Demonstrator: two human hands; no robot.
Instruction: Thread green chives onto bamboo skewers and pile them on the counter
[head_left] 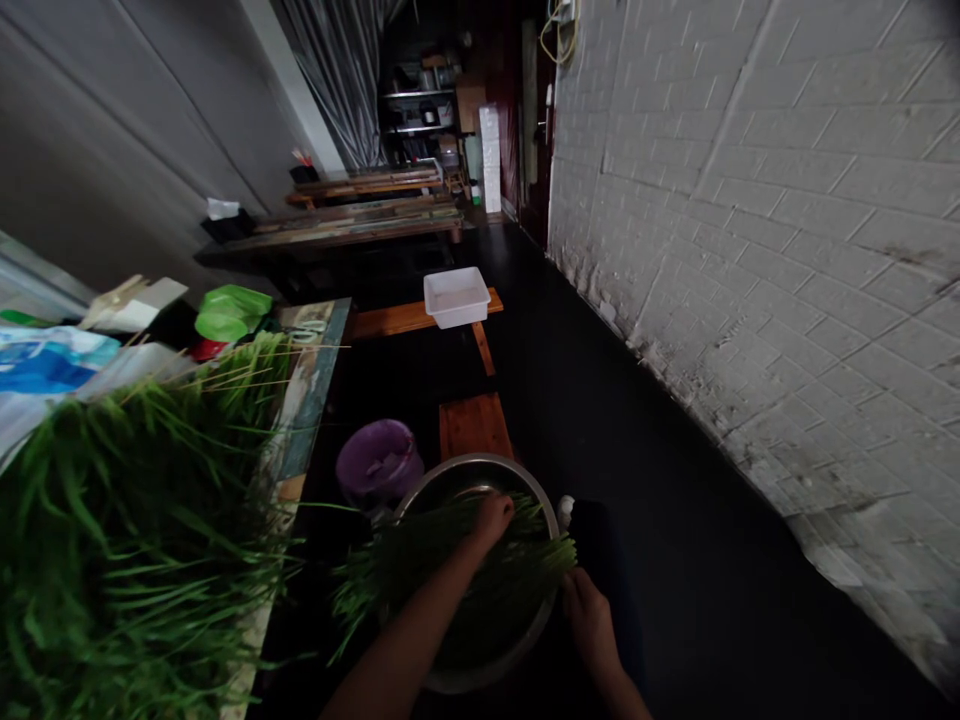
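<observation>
A wide metal bowl (536, 478) stands low in front of me, with long green garlic chives (499, 590) lying across it. Their leafy ends hang over its left side and their pale stalk ends reach the right rim. My left hand (495, 518) is over the chives inside the bowl, fingers curled closed; whatever they hold is hidden. At the right rim, my right hand (589, 608) is closed at the stalk ends, its fingertips dim and partly hidden.
A table (304, 410) on the left carries a big heap of chives (142, 530), thin wooden skewers (247, 375) and a green plastic bag (232, 312). A purple bucket (379, 462) stands beside the bowl. Ahead, a white tub (456, 297) rests on a wooden bench (394, 321). A brick wall (750, 250) runs along the right.
</observation>
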